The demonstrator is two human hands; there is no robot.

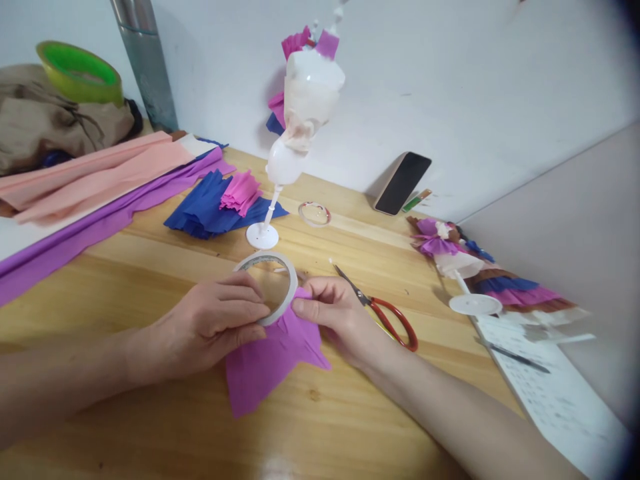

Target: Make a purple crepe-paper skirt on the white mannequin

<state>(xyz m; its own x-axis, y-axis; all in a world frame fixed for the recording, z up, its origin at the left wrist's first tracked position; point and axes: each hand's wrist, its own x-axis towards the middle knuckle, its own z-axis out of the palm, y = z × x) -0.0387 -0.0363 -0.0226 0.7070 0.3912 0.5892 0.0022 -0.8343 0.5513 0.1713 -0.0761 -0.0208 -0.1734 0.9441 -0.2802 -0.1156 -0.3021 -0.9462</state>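
Observation:
My left hand (220, 320) is closed around the lower left side of a white roll of tape (290, 267), which it holds up on edge above the table. A piece of purple crepe paper (273, 370) hangs below the roll, its upper edge against the tape. With thumb and finger, my right hand (337, 310) pinches the top right corner of that paper, close to the roll's rim. Red-handled scissors (395, 323) lie just right of my right hand, blades pointing away. Behind the roll, a white figure on a stand (263, 237) carries pink and blue paper pieces.
Pleated blue paper (200, 210) and pink paper (241, 193) lie left of the stand. Long peach crepe sheets (100, 173) are at far left. A phone (403, 183) leans against the wall. At right are a second decorated figure (475, 305) and a pen (520, 358) on written paper.

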